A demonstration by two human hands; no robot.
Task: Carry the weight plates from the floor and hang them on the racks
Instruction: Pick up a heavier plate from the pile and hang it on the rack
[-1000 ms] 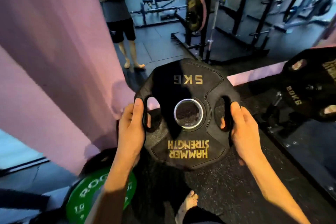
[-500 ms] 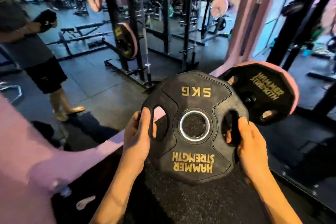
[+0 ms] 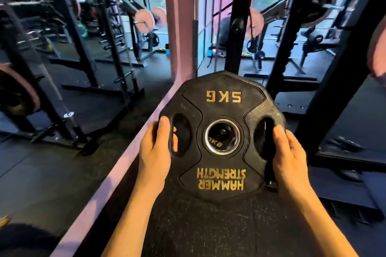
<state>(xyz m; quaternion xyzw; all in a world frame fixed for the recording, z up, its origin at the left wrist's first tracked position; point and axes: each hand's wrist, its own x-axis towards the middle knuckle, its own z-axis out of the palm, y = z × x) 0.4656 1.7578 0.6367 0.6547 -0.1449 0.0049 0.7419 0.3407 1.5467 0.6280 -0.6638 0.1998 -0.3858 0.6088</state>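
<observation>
I hold a black 5 kg weight plate (image 3: 221, 89) with gold lettering upright in front of me, its face toward me. My left hand (image 3: 154, 152) grips its left handle slot, thumb on the front. My right hand (image 3: 290, 156) grips the right slot the same way. Through the plate's centre hole (image 3: 222, 136) I see another black plate with a peg end, right behind it. The black rack upright (image 3: 240, 16) stands directly beyond the plate.
A pink pillar (image 3: 179, 21) rises just left of the rack, and a pink floor strip (image 3: 117, 173) runs diagonally below my left hand. Black rack posts (image 3: 338, 73) stand at right, a squat rack (image 3: 69, 52) at left. Pink plates (image 3: 144, 21) hang further back.
My view has swung right, away from the person by the wall. The plate has come in front of the rack upright and now covers the hung plate that was at its right.
</observation>
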